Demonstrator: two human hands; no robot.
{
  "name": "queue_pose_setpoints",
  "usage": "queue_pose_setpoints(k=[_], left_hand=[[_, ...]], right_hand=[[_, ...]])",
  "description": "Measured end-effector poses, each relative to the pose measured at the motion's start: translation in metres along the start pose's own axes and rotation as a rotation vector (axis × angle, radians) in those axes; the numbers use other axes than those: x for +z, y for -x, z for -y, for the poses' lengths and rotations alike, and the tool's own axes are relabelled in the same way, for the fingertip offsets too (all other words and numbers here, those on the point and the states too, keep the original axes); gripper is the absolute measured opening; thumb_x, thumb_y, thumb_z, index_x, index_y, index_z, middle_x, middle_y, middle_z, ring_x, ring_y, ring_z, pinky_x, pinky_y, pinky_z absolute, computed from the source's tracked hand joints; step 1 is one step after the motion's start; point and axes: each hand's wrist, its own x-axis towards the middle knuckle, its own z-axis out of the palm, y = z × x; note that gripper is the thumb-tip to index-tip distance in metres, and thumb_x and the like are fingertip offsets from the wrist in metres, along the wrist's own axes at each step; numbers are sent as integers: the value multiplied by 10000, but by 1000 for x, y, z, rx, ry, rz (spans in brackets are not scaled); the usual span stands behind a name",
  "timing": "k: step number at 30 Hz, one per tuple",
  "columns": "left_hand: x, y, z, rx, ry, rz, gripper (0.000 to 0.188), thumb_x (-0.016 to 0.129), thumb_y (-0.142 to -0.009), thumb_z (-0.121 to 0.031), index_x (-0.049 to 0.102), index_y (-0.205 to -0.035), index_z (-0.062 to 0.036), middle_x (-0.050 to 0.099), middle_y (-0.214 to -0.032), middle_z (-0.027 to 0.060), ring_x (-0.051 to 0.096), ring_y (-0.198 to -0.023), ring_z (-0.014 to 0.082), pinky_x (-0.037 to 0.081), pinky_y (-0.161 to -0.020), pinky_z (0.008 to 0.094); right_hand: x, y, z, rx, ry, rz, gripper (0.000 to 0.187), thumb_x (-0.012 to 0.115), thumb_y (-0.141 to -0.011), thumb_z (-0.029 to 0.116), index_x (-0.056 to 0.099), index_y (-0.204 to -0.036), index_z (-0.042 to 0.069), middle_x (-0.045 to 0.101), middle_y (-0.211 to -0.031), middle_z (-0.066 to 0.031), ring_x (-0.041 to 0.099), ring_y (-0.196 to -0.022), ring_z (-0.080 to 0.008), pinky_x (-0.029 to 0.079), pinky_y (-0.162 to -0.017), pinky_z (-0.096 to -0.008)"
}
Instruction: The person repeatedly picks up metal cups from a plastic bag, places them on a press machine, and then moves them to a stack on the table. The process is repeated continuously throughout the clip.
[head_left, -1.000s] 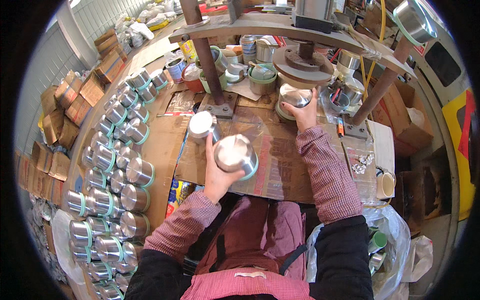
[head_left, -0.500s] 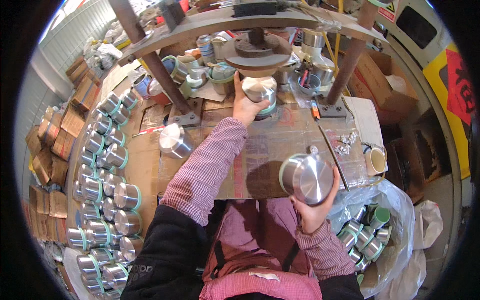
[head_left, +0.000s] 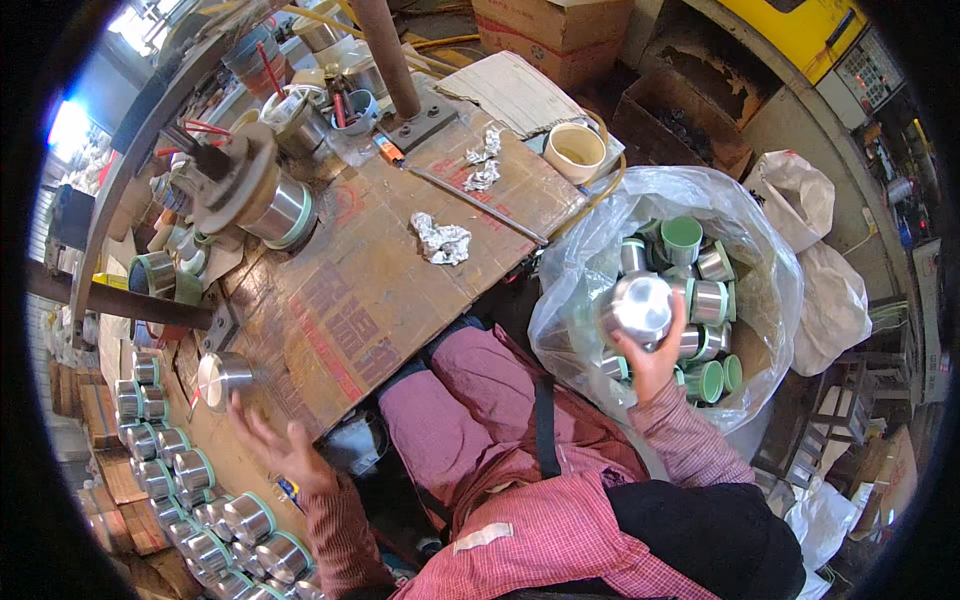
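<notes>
Off the near right corner of the cardboard-topped table (head_left: 400, 300), the right hand (head_left: 655, 360) grips one metal cup (head_left: 642, 304) above one clear bag (head_left: 558, 310); the left hand (head_left: 280, 445), fingers spread, is near a second metal cup (head_left: 228, 377).

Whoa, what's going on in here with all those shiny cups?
A person's right hand holds a shiny metal cup over a clear plastic bag with more cups inside. The left hand is open, near another metal cup on the cardboard-covered table. A third cup sits under a round plate.
</notes>
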Motion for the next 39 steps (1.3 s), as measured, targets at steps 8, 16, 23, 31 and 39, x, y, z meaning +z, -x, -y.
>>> queue_pose_setpoints(k=[8, 16, 23, 31, 39], left_hand=[[-240, 64, 66, -343, -1327, -20, 752, 643, -945, -282, 313, -1584, -63, 357, -1576, 247, 353, -1432, 417, 238, -1197, 527], [-325, 93, 111, -605, -1219, 249, 810, 711, -897, -331, 325, -1577, -117, 414, -1536, 228, 410, -1410, 412, 323, -1138, 543], [-299, 62, 79, -556, -1118, 110, 786, 754, -824, -223, 430, -1524, -72, 516, -1386, 239, 488, -1298, 379, 396, -1087, 482], [-137, 17, -32, -172, -623, 221, 916, 692, -649, 28, 416, -1520, -50, 387, -1540, 176, 372, -1420, 349, 285, -1204, 464], [8, -41, -28, 45, -499, 506, 908, 805, -594, -119, 527, -1458, -97, 442, -1514, 189, 445, -1326, 383, 352, -1141, 468]], right_hand=[[-34, -57, -35, -247, 449, -210, 858, 792, -787, 68, 362, -1528, 21, 418, -1514, -180, 390, -1408, -344, 255, -1212, -437], [68, -8, -11, -320, 263, 138, 615, 686, -789, 57, 530, -1383, 35, 535, -1382, -181, 455, -1330, -359, 328, -1145, -439], [98, 9, 12, -281, 168, 281, 524, 691, -798, 40, 594, -1313, 65, 572, -1299, -156, 493, -1255, -351, 365, -1102, -435], [105, 20, 22, -155, -139, 309, 178, 717, -836, -11, 554, -891, 35, 551, -879, -68, 550, -820, -191, 457, -770, -303], [127, 49, 35, -80, -196, 529, 335, 712, -859, 10, 423, -695, 56, 400, -672, -20, 373, -607, -102, 328, -554, -277]])
